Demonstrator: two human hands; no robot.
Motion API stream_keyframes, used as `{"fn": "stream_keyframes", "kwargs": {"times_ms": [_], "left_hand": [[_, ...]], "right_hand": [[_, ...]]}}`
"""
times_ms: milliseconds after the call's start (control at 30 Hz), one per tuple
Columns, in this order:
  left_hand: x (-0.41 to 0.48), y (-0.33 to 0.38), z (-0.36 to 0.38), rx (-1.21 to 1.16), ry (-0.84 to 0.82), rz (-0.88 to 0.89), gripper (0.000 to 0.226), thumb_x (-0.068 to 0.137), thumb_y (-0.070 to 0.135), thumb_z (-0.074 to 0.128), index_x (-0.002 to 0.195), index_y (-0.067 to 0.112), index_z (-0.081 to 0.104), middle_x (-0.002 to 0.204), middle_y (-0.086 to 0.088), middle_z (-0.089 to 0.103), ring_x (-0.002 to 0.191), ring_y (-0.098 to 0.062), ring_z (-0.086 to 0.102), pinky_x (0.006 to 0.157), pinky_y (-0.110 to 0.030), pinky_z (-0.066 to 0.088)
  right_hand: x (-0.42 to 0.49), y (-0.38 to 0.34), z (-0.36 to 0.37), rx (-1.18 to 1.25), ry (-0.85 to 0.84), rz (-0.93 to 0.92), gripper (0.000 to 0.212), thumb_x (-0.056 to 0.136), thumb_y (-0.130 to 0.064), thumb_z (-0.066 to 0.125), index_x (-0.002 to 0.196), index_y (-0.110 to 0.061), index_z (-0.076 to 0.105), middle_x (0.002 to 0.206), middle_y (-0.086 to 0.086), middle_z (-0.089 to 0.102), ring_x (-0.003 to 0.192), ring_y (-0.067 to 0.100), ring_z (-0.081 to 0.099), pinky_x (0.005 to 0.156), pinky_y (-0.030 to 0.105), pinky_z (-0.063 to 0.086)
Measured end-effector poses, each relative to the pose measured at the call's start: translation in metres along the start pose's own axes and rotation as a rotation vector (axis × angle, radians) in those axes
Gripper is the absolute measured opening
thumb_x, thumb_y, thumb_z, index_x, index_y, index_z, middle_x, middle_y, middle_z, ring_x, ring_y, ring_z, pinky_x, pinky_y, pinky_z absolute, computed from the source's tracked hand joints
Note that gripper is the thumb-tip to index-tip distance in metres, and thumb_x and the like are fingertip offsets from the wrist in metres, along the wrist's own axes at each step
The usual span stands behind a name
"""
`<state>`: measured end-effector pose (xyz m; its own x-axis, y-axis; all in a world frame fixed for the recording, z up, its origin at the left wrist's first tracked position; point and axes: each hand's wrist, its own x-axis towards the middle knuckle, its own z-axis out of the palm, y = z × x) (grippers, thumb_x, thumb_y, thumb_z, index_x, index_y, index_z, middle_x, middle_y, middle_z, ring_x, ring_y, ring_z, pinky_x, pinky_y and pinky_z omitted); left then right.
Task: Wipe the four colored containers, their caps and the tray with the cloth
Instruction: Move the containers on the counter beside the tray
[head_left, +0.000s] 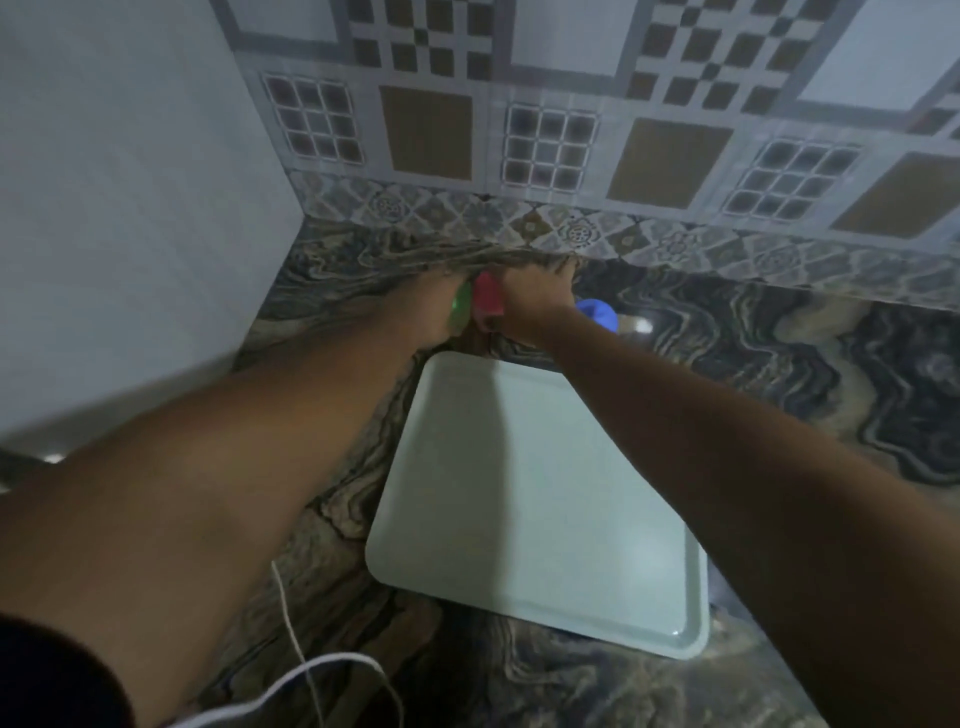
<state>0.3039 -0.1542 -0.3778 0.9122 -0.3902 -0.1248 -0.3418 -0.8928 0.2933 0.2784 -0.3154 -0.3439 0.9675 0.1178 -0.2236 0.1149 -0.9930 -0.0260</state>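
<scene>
Both arms reach to the back of the marbled counter near the tiled wall. My left hand (428, 306) grips a green container (461, 310). My right hand (535, 301) grips a red container (487, 299) right beside the green one. A blue container (597, 310) stands just right of my right wrist, partly hidden by it. The pale green tray (535, 499) lies bare on the counter below the hands. No cloth or fourth container shows; the picture is blurred.
A white appliance side (130, 208) rises at the left. The patterned tiled wall (571, 130) closes the back. A white cable (291, 639) hangs at the bottom left. The marbled counter (779, 364) stretches to the right.
</scene>
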Motion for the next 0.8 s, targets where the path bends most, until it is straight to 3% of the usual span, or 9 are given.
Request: {"fn": "stream_keyframes", "kwargs": {"times_ms": [100, 200, 333, 433, 567, 667, 800], "left_hand": [[0.001, -0.005, 0.007, -0.063, 0.065, 0.006, 0.068, 0.079, 0.019, 0.078, 0.140, 0.015, 0.051, 0.138, -0.017, 0.053, 0.122, -0.037, 0.054, 0.098, -0.044, 0.048], [0.000, -0.005, 0.011, -0.086, 0.111, 0.012, 0.062, 0.078, 0.011, 0.075, 0.137, 0.013, 0.055, 0.133, -0.018, 0.055, 0.119, -0.037, 0.055, 0.095, -0.041, 0.048], [-0.007, -0.005, 0.009, -0.116, 0.134, -0.021, 0.057, 0.077, 0.007, 0.074, 0.131, 0.010, 0.057, 0.132, -0.017, 0.051, 0.118, -0.038, 0.055, 0.094, -0.044, 0.050], [-0.015, -0.004, -0.005, -0.141, 0.184, -0.019, 0.059, 0.079, 0.004, 0.070, 0.136, 0.008, 0.055, 0.135, -0.020, 0.050, 0.119, -0.038, 0.054, 0.095, -0.043, 0.049], [-0.034, -0.001, -0.024, -0.177, 0.214, -0.006, 0.066, 0.078, 0.009, 0.075, 0.140, 0.012, 0.053, 0.137, -0.018, 0.049, 0.123, -0.036, 0.052, 0.100, -0.042, 0.047], [-0.056, 0.008, -0.018, -0.187, 0.191, 0.022, 0.067, 0.071, 0.015, 0.079, 0.135, 0.014, 0.057, 0.131, -0.019, 0.054, 0.119, -0.037, 0.055, 0.098, -0.041, 0.048], [-0.086, 0.022, 0.006, -0.186, 0.118, 0.068, 0.068, 0.072, 0.016, 0.078, 0.136, 0.016, 0.054, 0.134, -0.017, 0.051, 0.122, -0.036, 0.054, 0.099, -0.040, 0.047]], "right_hand": [[0.007, -0.002, 0.007, 0.079, 0.060, 0.026, 0.021, 0.085, -0.033, 0.065, 0.104, -0.024, 0.069, 0.104, 0.004, 0.070, 0.107, 0.027, 0.066, 0.117, 0.066, 0.017], [0.012, -0.006, 0.010, 0.104, 0.079, 0.043, 0.016, 0.080, -0.029, 0.062, 0.095, -0.025, 0.068, 0.097, 0.004, 0.069, 0.102, 0.028, 0.067, 0.115, 0.065, 0.020], [0.011, -0.004, 0.008, 0.138, 0.126, 0.040, 0.022, 0.085, -0.033, 0.063, 0.104, -0.023, 0.069, 0.106, 0.007, 0.072, 0.104, 0.031, 0.066, 0.110, 0.053, 0.029], [0.005, 0.000, 0.001, 0.197, 0.255, 0.016, 0.035, 0.085, -0.043, 0.065, 0.115, -0.026, 0.069, 0.106, 0.005, 0.073, 0.102, 0.032, 0.067, 0.101, 0.044, 0.034], [-0.027, 0.007, -0.012, 0.247, 0.347, -0.024, 0.049, 0.077, -0.047, 0.071, 0.124, -0.031, 0.067, 0.107, 0.003, 0.074, 0.104, 0.031, 0.067, 0.096, 0.042, 0.036], [-0.060, 0.009, -0.004, 0.251, 0.327, -0.014, 0.052, 0.075, -0.050, 0.074, 0.123, -0.031, 0.067, 0.106, 0.003, 0.074, 0.105, 0.031, 0.067, 0.095, 0.041, 0.037], [-0.090, 0.007, 0.034, 0.281, 0.313, -0.012, 0.046, 0.070, -0.043, 0.074, 0.114, -0.030, 0.069, 0.096, -0.001, 0.073, 0.095, 0.032, 0.068, 0.083, 0.040, 0.039]]}}
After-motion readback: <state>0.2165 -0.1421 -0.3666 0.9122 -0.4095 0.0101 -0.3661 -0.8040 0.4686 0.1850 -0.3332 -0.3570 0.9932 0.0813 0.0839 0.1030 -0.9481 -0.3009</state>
